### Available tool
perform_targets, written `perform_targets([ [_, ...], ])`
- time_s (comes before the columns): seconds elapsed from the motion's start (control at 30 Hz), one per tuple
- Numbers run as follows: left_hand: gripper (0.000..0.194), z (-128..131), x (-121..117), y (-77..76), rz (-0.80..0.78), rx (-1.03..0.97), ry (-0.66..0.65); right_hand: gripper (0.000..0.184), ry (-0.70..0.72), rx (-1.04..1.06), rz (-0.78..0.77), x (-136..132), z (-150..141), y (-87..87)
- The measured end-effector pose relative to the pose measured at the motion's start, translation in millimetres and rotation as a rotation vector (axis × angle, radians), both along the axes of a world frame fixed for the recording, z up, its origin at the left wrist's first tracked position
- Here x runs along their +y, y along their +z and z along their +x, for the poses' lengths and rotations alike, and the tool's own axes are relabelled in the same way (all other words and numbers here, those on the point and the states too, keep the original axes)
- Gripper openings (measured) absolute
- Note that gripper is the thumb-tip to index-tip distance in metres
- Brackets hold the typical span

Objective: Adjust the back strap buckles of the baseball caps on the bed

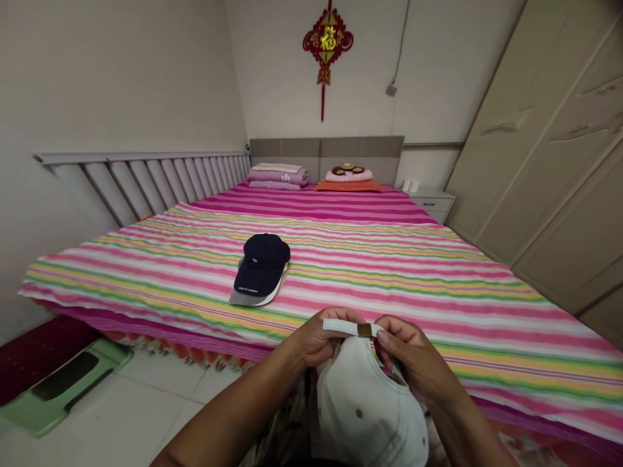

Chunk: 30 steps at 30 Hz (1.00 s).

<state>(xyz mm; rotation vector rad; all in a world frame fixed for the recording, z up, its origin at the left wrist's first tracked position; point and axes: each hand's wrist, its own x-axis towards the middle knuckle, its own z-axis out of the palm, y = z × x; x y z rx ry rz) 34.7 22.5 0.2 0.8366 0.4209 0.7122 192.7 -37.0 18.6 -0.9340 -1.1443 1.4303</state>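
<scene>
A pale, whitish baseball cap hangs close in front of me, its back strap with a brass-coloured buckle turned upward. My left hand is closed on the strap's left side. On the other side of the buckle, my right hand pinches the strap near the back opening. The cap's brim is out of sight. Beyond my hands, a dark navy cap rests on the striped bedsheet, its brim towards me, above a grey and white brim.
Folded purple bedding and a pink pile lie by the headboard. A white radiator runs along the left wall. On the floor at left is a green stool. Wardrobe doors and a nightstand stand right.
</scene>
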Motion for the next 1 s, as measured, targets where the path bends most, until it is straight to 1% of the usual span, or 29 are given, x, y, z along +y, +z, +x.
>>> perform_targets([
  [0.07,0.031,1,-1,-0.3,-0.007,0.029,-0.004,0.029,0.004,-0.007,0.003,0,-2,-0.2],
  [0.17,0.036,-1,-2,0.6,-0.022,0.068,-0.029,0.029,-0.026,-0.050,0.009,-1,-3,0.2],
  [0.23,0.036,-3,-3,1.4,-0.030,0.096,-0.037,0.030,-0.043,-0.079,0.001,-1,-4,0.1],
  [0.43,0.036,-2,-4,-0.6,-0.040,0.115,0.017,0.031,-0.037,-0.104,0.021,1,-9,-3.9],
  [0.57,0.035,-2,-5,-3.5,-0.048,0.084,0.018,0.031,-0.043,-0.078,0.009,1,-11,-3.7],
  [0.8,0.037,-2,-7,-5.8,-0.044,-0.011,-0.040,0.033,-0.027,0.005,-0.034,0,-12,-3.6],
  [1.0,0.036,0,-10,-9.3,-0.049,-0.027,-0.032,0.032,-0.027,0.055,-0.052,-1,-13,-4.6],
])
